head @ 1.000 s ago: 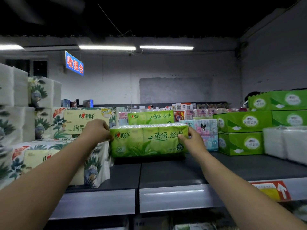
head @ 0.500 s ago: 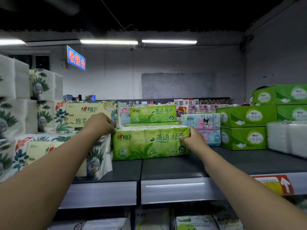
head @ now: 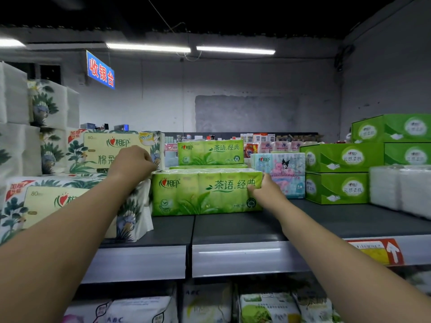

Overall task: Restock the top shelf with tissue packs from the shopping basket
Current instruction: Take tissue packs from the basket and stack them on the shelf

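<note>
A long green tissue pack (head: 200,194) lies on the dark top shelf (head: 233,227), its printed face towards me. My left hand (head: 131,164) grips its upper left end, and my right hand (head: 264,191) holds its right end. Behind it stands a second green tissue pack (head: 210,152) of the same kind. The shopping basket is out of view.
White floral tissue packs (head: 70,201) are stacked at the left, touching the green pack's left end. A pale blue cartoon pack (head: 279,171), green boxes (head: 338,173) and white packs (head: 401,190) fill the right. Bare shelf lies in front. More packs sit on the shelf below (head: 256,306).
The green pack has gone down onto the shelf and a little further back, with both hands still on its ends. The view has tipped down slightly.
</note>
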A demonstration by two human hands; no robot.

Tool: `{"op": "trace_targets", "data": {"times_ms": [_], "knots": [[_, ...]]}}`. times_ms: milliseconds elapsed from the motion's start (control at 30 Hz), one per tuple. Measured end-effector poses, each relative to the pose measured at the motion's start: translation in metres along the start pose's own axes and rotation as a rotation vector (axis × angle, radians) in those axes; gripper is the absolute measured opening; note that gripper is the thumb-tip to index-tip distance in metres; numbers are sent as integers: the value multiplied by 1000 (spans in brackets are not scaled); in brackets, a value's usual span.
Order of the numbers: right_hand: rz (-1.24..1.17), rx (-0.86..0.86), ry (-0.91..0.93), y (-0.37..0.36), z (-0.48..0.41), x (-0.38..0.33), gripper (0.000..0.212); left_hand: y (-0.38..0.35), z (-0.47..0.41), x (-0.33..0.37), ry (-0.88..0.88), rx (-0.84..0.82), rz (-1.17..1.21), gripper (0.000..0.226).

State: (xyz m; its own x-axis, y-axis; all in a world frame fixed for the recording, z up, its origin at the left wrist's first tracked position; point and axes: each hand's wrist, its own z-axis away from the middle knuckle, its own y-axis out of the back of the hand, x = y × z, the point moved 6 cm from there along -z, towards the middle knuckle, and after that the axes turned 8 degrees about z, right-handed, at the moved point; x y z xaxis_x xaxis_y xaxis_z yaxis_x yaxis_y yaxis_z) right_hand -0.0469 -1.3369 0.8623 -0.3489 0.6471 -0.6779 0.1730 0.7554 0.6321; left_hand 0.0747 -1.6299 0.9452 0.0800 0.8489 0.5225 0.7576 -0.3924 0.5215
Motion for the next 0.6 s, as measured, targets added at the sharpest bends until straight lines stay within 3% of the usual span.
{"op": "trace_targets", "data": {"times_ms": [100, 233, 400, 500, 600], "knots": [[-84, 49, 2, 5, 5, -2, 82, 9, 6, 6, -74, 121, 73, 25], [-172, 245, -6, 18, 5, 1, 73, 20, 16, 8, -110, 244, 135, 44], [-82, 435, 69, 29, 9, 0, 66, 43, 35, 13, -28, 543, 15, 55], [-28, 484, 135, 32, 18, -9, 60, 49, 39, 23, -11, 510, -125, 61], [-52, 525, 192, 36, 23, -18, 54, 37, 32, 21, -33, 297, -213, 63]]}}
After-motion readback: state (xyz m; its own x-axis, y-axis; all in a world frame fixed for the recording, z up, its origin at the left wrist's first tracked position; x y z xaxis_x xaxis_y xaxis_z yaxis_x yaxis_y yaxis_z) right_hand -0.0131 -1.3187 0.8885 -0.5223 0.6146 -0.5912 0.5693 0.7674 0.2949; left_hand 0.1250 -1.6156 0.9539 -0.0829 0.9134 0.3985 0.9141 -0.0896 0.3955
